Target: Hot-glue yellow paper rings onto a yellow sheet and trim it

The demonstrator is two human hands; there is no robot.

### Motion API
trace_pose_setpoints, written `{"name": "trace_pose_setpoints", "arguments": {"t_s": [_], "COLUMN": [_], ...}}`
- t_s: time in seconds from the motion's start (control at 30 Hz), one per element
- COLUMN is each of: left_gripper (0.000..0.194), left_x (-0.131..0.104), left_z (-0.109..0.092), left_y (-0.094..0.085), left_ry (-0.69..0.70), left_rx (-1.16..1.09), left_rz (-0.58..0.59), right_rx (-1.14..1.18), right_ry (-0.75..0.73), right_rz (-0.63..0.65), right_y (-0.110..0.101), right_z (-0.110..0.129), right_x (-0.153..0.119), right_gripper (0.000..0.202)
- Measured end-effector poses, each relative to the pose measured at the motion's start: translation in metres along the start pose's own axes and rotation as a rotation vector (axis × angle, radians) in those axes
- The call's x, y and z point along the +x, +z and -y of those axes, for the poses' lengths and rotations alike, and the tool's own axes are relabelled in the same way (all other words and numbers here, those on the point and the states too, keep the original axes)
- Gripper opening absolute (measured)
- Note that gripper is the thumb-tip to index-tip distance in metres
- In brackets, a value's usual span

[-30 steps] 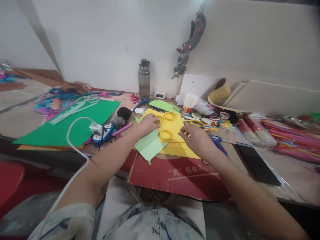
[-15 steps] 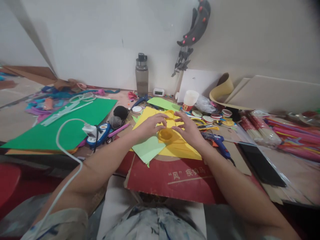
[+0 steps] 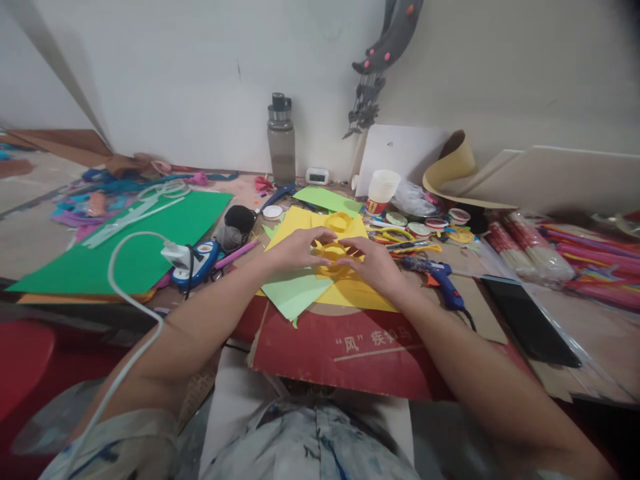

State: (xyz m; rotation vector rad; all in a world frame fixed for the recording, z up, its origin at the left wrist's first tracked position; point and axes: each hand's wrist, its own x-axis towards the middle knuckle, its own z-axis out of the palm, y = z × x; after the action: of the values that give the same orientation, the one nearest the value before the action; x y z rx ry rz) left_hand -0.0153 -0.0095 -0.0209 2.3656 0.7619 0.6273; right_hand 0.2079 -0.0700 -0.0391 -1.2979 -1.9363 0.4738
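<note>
A yellow paper ring sits upright between my hands, over yellow sheets of paper. My left hand curves round its left side, with thumb and fingers against the rim. On the right side, the thumb and fingertips of my right hand close on the same ring. Just behind it stands a second yellow ring, which neither hand touches. A light green sheet lies partly under the yellow paper, by my left wrist.
A blue glue gun and black phone lie to the right. Left are a green sheet, blue power strip and hanging white cable. Behind stand a bottle and paper cups. Red cardboard lies in front.
My hands have come down from around the far ring to the near one and closed in on its sides. The far ring now shows uncovered behind them.
</note>
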Motion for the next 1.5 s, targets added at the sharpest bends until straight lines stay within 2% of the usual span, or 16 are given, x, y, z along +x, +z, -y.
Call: {"name": "trace_pose_setpoints", "arguments": {"t_s": [0.17, 0.27, 1.07, 1.3, 1.5], "left_gripper": [0.054, 0.056, 0.058, 0.054, 0.056], "left_x": [0.001, 0.001, 0.001, 0.001, 0.001], "left_z": [0.000, -0.001, -0.003, -0.005, -0.006], "left_y": [-0.002, -0.002, -0.006, -0.010, -0.012], "left_ry": [-0.009, -0.002, -0.008, -0.017, -0.028], "left_rx": [0.072, 0.086, 0.097, 0.092, 0.076], "left_rz": [0.086, 0.096, 0.151, 0.169, 0.186], "right_rx": [-0.141, -0.179, -0.187, -0.142, -0.179], "right_ry": [0.019, -0.007, 0.032, 0.008, 0.138], "right_rz": [0.055, 0.066, 0.101, 0.097, 0.115], "right_y": [-0.001, -0.001, -0.002, -0.009, -0.014], "right_z": [0.007, 0.008, 0.011, 0.012, 0.012], "right_x": [-0.004, -0.005, -0.009, -0.007, -0.007], "right_gripper": [0.033, 0.034, 0.039, 0.037, 0.029]}}
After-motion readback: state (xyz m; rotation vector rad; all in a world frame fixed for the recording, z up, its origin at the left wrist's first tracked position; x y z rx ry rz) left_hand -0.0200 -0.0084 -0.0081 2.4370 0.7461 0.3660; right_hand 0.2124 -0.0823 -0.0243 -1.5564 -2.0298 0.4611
